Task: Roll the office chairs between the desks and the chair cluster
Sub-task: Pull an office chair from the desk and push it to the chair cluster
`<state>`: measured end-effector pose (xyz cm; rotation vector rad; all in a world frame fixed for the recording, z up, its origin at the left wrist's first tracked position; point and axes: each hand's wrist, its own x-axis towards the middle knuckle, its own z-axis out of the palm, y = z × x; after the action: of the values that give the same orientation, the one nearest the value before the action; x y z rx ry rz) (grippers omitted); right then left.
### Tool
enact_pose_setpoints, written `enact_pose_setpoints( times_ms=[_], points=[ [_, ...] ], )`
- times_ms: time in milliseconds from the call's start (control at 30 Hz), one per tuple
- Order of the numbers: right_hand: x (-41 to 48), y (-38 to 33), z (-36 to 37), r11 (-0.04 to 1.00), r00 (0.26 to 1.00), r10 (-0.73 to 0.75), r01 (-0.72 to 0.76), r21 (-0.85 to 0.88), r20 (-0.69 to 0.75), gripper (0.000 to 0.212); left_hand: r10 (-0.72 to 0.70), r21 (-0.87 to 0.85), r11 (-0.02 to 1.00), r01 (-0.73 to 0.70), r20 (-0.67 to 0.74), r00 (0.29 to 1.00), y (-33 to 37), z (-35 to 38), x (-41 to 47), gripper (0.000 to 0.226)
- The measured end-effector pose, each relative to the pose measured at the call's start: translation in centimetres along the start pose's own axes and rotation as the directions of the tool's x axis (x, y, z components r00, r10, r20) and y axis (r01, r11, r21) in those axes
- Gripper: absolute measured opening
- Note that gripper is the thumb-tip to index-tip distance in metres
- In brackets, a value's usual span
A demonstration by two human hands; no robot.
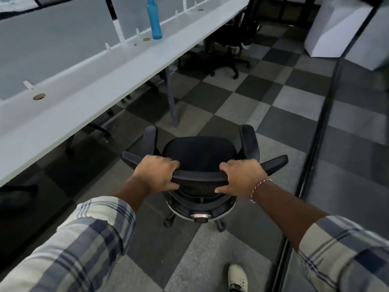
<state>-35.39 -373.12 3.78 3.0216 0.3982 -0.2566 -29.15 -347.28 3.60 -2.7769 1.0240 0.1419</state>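
A black office chair [199, 154] with two armrests stands on the checkered floor right in front of me, seen from behind and above. My left hand [156, 173] grips the left part of the backrest's top edge, fingers curled over it. My right hand [242, 179] grips the right part of the same edge, thumb underneath. The long white desk [88, 81] runs along the left, apart from the chair. Another black office chair [225, 51] is tucked under the desk's far end.
A blue bottle [154, 18] stands on the desk. A grey desk leg [172, 98] stands ahead-left of the chair. A glass wall with a dark frame [317, 133] runs along the right. White boxes [336, 28] sit at far right. More chair bases [99, 128] show under the desk.
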Motion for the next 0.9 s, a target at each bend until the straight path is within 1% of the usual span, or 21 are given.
enact_pose_setpoints(
  times_ms=[100,267,433,533,700,800,900],
  points=[
    [1.1,0.6,-0.4,1.0,1.0,0.025,-0.025,0.002,0.005,0.048,-0.001,-0.008,1.0,0.001,0.0,1.0,-0.6,-0.4,1.1,0.03],
    [4.0,2.0,-1.6,1.0,1.0,0.011,-0.011,-0.026,0.011,0.049,0.005,-0.017,1.0,-0.006,-0.021,1.0,-2.5,-1.3,3.8,0.03],
    [6.9,3.3,-2.4,0.999,1.0,0.024,-0.024,-0.026,-0.013,0.046,0.002,-0.003,1.0,-0.002,0.041,0.999,-4.6,-2.3,6.9,0.029],
    [8.0,4.7,-2.3,0.999,0.999,0.047,-0.047,-0.023,-0.004,0.044,0.027,0.003,1.0,-0.027,0.042,0.999,-5.0,-2.7,9.3,0.029],
    [10.8,9.4,-1.8,0.996,0.996,0.09,-0.09,-0.001,-0.01,0.04,0.035,0.016,0.999,-0.035,0.001,0.999,-4.6,-2.6,15.6,0.032],
    [13.1,13.6,-1.6,0.996,0.996,0.091,-0.091,-0.026,0.019,0.037,0.027,-0.007,1.0,-0.027,-0.002,1.0,-3.8,-2.4,20.5,0.033],
    [15.7,18.5,-2.0,0.994,0.995,0.097,-0.096,-0.044,0.018,0.036,0.022,-0.002,1.0,-0.022,-0.017,1.0,-3.3,-3.2,26.1,0.034]
  ],
)
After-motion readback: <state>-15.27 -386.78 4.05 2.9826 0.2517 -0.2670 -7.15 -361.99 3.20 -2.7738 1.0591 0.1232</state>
